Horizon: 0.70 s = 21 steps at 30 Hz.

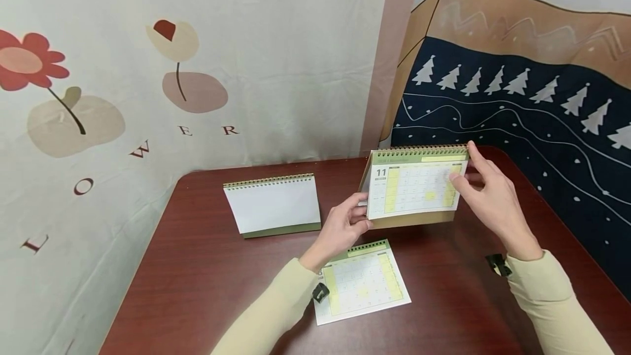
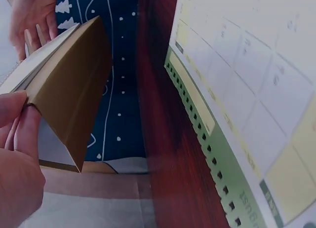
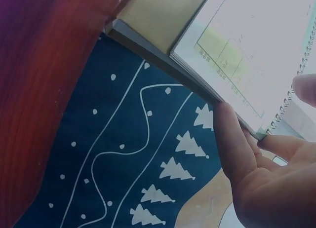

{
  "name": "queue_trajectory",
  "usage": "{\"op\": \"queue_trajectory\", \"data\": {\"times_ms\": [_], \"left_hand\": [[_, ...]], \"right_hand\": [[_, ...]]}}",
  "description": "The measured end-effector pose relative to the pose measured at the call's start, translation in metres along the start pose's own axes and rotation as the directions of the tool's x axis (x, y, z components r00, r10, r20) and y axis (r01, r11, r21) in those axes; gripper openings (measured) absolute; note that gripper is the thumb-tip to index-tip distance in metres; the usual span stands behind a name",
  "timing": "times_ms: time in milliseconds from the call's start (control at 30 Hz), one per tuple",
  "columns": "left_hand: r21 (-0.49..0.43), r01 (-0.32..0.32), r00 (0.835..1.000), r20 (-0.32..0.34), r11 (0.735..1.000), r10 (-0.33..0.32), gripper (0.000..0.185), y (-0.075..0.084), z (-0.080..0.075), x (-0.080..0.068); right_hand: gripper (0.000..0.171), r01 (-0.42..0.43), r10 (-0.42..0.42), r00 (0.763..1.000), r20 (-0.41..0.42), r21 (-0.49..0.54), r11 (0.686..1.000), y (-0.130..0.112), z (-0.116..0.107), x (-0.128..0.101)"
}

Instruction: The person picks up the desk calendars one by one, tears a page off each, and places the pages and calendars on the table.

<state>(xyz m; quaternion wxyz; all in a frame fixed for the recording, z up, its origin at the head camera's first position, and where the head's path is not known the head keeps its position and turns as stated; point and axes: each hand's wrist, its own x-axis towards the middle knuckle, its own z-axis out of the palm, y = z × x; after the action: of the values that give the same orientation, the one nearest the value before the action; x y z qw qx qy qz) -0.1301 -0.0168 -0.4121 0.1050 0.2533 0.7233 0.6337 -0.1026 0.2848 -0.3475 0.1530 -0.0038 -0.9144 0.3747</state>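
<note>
Now the calendar (image 1: 416,188) is held upright over the far right part of the table (image 1: 197,267), between both hands. Its lower left corner is pinched by the left hand (image 1: 342,229), thumb and fingers closed on the page edge and the brown base. The top right corner, near the spiral, is gripped by the right hand (image 1: 485,196), with the thumb on the front page and the fingers behind.

Some risks can be judged from this. Only the two corners are held, so the calendar can be twisted, and the thin page with "11" can be bent or torn at the spiral holes if the hands are pulled apart. If one pinch is loosened, the stand can be dropped onto the loose sheet (image 1: 362,281), which lies just in front of it, and this sheet can be pushed or creased by the left sleeve. The second calendar (image 1: 273,204) stands well apart to the left and is not endangered.
</note>
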Motion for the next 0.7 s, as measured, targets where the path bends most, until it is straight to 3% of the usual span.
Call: {"op": "queue_trajectory", "data": {"times_ms": [300,467,567,700], "left_hand": [[-0.036,0.043,0.999,-0.026,0.998,-0.043,0.050,0.005,0.000,-0.003],[-0.059,0.037,0.999,-0.033,0.998,-0.039,0.048,0.005,0.000,-0.004],[-0.071,0.034,0.999,-0.038,0.997,-0.037,0.048,0.007,-0.001,-0.004],[-0.086,0.034,0.998,-0.046,0.996,-0.038,0.048,0.008,-0.001,-0.005]], "right_hand": [[0.073,0.020,-0.020,0.999,-0.041,-0.004,1.000,0.001,0.004,-0.001],[0.071,0.082,-0.083,0.990,-0.113,-0.017,0.996,0.000,0.007,-0.007],[0.070,0.178,-0.191,0.958,-0.212,-0.081,0.981,0.000,0.011,-0.010],[0.067,0.335,-0.382,0.871,-0.309,-0.196,0.922,0.002,0.019,-0.010]]}}
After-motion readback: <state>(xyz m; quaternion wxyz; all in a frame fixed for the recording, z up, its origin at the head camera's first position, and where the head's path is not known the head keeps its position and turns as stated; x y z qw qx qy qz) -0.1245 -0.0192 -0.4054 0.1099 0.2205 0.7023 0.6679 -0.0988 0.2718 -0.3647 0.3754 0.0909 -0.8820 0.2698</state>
